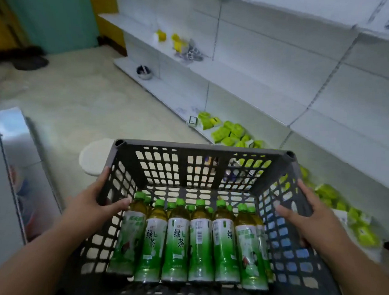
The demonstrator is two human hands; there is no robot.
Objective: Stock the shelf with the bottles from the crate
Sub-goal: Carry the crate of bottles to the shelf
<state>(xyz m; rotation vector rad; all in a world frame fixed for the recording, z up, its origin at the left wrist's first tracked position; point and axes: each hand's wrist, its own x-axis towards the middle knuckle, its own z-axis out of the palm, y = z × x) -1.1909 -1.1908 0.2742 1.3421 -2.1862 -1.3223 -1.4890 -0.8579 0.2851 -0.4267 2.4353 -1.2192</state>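
Grey lattice plastic forms the crate [201, 170], which the left hand [97, 201] grips by its left wall, thumb curled inside the rim, while the right hand [304, 216] clasps the right wall the same way. Between the two holds, green-capped tea bottles [199, 241] lie packed side by side on the crate floor, caps pointing away from the wrists. Beyond the right hand stands the white shelf [270, 83], with yellow-green packets [229, 133] on its lowest board.

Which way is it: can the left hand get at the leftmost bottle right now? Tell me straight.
Probably yes. The left hand grips the crate wall right beside the leftmost bottle, thumb inside, nothing over the bottle. But it must first release its grip while the right hand holds the other wall.
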